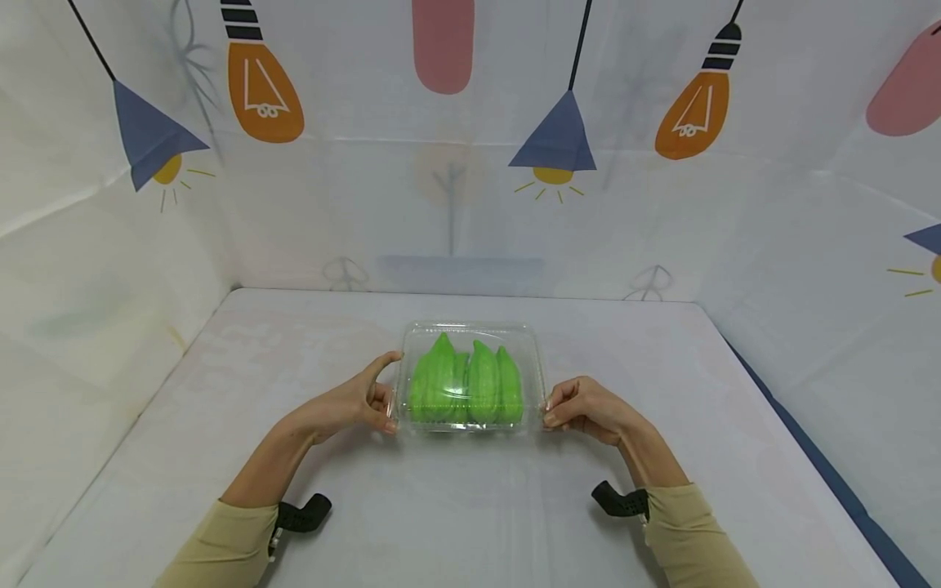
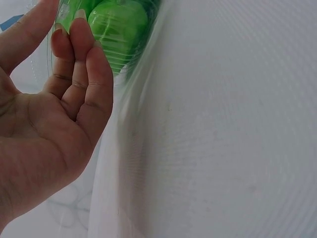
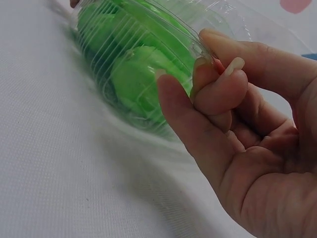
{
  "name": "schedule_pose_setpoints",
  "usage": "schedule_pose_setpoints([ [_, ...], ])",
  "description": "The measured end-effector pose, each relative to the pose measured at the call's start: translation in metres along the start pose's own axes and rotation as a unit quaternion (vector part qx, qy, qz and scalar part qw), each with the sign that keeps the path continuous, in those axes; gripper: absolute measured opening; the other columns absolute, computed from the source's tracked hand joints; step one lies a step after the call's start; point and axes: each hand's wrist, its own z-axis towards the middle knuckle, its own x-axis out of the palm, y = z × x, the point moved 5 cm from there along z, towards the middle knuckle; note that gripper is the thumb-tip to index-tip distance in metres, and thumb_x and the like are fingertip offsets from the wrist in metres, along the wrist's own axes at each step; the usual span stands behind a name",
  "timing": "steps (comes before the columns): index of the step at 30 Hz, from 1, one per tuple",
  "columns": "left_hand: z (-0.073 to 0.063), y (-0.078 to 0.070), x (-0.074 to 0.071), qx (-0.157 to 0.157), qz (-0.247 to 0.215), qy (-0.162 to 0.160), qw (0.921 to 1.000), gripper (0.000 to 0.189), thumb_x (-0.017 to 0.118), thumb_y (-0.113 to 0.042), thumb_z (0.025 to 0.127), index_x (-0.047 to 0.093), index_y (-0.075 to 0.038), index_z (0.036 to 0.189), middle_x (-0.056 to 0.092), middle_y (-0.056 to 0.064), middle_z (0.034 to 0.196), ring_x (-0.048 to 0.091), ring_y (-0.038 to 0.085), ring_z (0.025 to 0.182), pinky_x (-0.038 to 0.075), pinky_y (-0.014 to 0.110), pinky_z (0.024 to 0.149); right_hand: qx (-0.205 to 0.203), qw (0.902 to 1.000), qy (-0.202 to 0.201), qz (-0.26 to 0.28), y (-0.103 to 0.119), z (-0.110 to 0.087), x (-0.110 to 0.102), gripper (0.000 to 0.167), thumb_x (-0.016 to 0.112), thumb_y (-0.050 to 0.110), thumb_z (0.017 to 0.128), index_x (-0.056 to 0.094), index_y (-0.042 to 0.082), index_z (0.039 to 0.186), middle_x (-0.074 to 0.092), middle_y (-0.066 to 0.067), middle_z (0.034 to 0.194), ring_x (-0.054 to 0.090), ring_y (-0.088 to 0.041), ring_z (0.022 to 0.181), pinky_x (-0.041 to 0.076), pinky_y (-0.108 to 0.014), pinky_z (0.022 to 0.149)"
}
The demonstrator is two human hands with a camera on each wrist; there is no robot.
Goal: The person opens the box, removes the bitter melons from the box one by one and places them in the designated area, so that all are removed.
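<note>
In the head view, a clear plastic clamshell box [image 1: 470, 333] lies on the white table, its lid closed over several bright green, ribbed, pointed pieces of produce [image 1: 483, 384]. My left hand [image 1: 345, 408] grips the box's left edge, one digit at the far corner and the others bent against the near part. On the opposite side, my right hand [image 1: 591, 408] pinches the rim by the near corner. The left wrist view shows the bent fingers [image 2: 99, 84] against the ribbed wall. Close up in the right wrist view, fingertips [image 3: 210, 37] meet at the rim.
A white cloth table [image 1: 470, 514] stretches around the box. White fabric walls printed with lamps [image 1: 559, 135] and light bulbs [image 1: 265, 94] enclose its back and sides. A black wrist device [image 1: 305, 513] sticks out from each tan sleeve.
</note>
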Motion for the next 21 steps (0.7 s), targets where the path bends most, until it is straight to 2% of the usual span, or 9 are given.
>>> schedule_pose_setpoints([
  [8, -0.0006, 0.0000, -0.0003, -0.002, -0.009, -0.003, 1.0000, 0.114, 0.079, -0.002, 0.078, 0.001, -0.025, 0.158, 0.049, 0.001, 0.078, 0.054, 0.018, 0.073, 0.054, 0.034, 0.076, 0.016, 0.9998, -0.005, 0.004, -0.0004, 0.0002, 0.0008, 0.016, 0.069, 0.001, 0.086, 0.068, 0.014, 0.077, 0.066, 0.006, 0.071, 0.062, -0.007, 0.067, 0.057, -0.025, 0.070],
  [15, -0.0003, -0.0005, -0.0005, -0.003, -0.005, -0.004, 1.0000, 0.115, 0.080, -0.005, 0.078, 0.000, -0.026, 0.158, 0.048, 0.001, 0.077, 0.051, 0.017, 0.071, 0.053, 0.035, 0.076, 0.010, 0.9999, 0.004, 0.006, 0.0013, -0.0018, 0.0004, 0.010, 0.072, 0.004, 0.087, 0.065, 0.011, 0.084, 0.068, 0.004, 0.078, 0.067, -0.009, 0.075, 0.059, -0.027, 0.074],
  [21, -0.0003, -0.0004, -0.0004, -0.006, -0.008, -0.006, 0.9999, 0.115, 0.080, -0.006, 0.079, 0.000, -0.026, 0.158, 0.048, 0.000, 0.077, 0.050, 0.016, 0.070, 0.053, 0.035, 0.076, 0.008, 0.9999, 0.005, -0.010, 0.0038, -0.0046, 0.0040, 0.014, 0.071, 0.000, 0.085, 0.062, 0.011, 0.088, 0.065, 0.004, 0.079, 0.065, -0.009, 0.077, 0.060, -0.032, 0.082],
])
